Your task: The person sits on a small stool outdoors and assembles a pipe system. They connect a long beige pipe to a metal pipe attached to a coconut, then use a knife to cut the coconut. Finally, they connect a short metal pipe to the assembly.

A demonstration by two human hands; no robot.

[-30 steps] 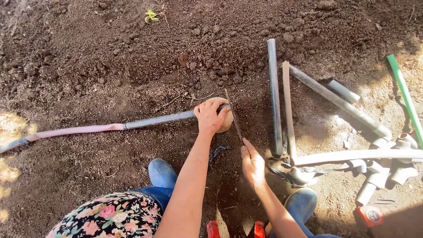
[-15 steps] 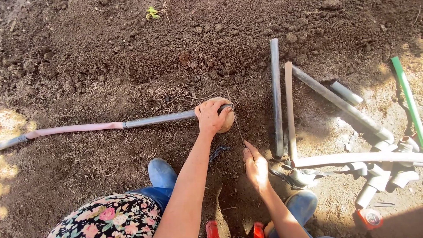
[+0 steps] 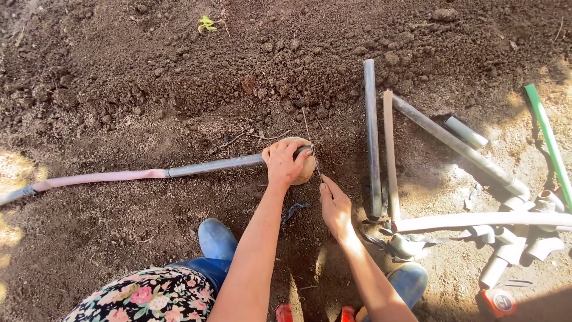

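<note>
My left hand (image 3: 285,162) grips the end of a long grey pipe (image 3: 214,164) lying on the soil, pressing it against a tan round object (image 3: 306,169) beneath. My right hand (image 3: 335,204) holds a thin saw blade (image 3: 310,142) that slants up and away across the pipe's end. The pipe's far left part is pinkish (image 3: 98,177). My forearms come up from the bottom of the view.
Dark loose soil all around. Right of my hands lie several grey and white pipes (image 3: 372,137), a wooden slat (image 3: 389,149), pipe fittings (image 3: 524,238) and a green rod (image 3: 548,140). My blue boots (image 3: 215,238) are below. A small red-capped item (image 3: 499,301) lies at lower right.
My right hand has drawn the blade back toward me and pushed it forward again across the pipe end. My left hand has stayed clamped on the pipe.
</note>
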